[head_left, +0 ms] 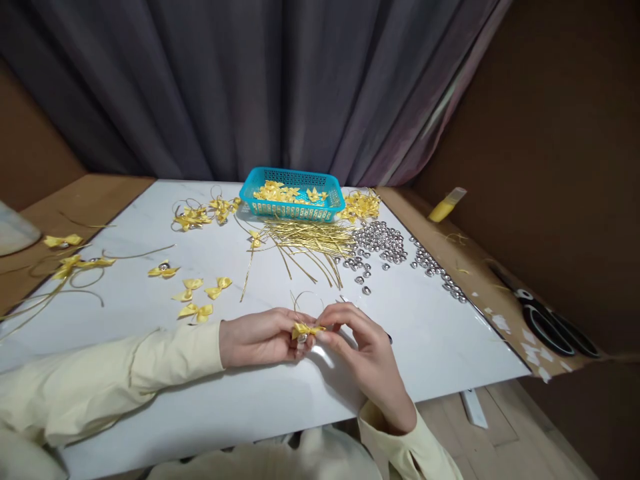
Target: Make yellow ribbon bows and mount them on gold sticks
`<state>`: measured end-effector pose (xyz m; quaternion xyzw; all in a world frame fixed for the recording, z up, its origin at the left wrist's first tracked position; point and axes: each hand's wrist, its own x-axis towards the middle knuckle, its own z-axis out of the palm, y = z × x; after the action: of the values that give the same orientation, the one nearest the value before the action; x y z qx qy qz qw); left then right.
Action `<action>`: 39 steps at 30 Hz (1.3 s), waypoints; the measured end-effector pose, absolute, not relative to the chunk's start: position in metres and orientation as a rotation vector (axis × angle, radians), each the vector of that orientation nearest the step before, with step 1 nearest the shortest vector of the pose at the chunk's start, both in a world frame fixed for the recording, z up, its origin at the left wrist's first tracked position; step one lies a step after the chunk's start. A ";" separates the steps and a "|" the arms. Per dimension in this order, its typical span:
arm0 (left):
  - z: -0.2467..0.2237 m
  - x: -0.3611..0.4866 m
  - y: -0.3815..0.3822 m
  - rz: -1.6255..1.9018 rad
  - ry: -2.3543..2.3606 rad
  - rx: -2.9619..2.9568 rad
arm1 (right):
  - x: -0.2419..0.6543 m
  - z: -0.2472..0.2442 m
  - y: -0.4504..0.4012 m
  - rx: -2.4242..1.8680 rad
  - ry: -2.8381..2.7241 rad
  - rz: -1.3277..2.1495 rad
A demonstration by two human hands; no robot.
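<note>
Near the front middle of the white table, my left hand (267,337) is closed on a yellow bow (304,330) with a small silver piece under it and a thin gold cord looping up. My right hand (357,343) pinches the right end of the same bow between thumb and fingers. Loose yellow bows (196,312) lie to the left of my hands. Beyond them is a bundle of gold cords (310,237), with a pile of silver pieces (380,241) to its right.
A blue basket (291,212) holding yellow bows stands at the back. Bows with cords (193,217) lie left of it, more bows (361,205) right. Black scissors (550,327) and a yellow tube (447,205) are at the right edge. Dark curtain (225,87) hangs behind.
</note>
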<state>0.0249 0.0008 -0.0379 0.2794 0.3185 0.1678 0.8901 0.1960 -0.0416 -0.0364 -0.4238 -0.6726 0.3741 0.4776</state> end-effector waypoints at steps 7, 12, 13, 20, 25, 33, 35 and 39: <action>-0.028 0.019 0.007 0.267 0.707 0.795 | 0.198 -0.038 -0.044 -1.038 -1.516 1.016; -0.003 0.003 0.017 0.312 0.865 1.358 | 0.200 -0.038 -0.043 -1.122 -1.365 1.150; 0.003 0.000 0.016 0.331 0.904 1.538 | 0.199 -0.037 -0.043 -1.127 -1.346 1.169; 0.011 0.005 0.004 0.451 0.833 2.259 | 0.198 -0.033 -0.045 -1.148 -1.279 1.319; -0.001 0.012 0.004 0.490 0.724 2.316 | 0.197 -0.033 -0.047 -1.113 -1.340 1.311; -0.001 0.011 0.002 0.542 0.731 2.252 | 0.195 -0.033 -0.048 -1.038 -1.391 1.265; 0.000 0.011 0.001 0.557 0.739 2.231 | 0.195 -0.034 -0.049 -0.995 -1.401 1.310; 0.001 0.013 -0.001 0.563 0.765 2.160 | 0.196 -0.035 -0.049 -0.984 -1.410 1.314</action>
<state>0.0126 -0.0010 0.0012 0.8464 0.2999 0.2204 0.3809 0.1957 -0.0494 -0.0350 -0.4014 -0.5754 0.5361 0.4694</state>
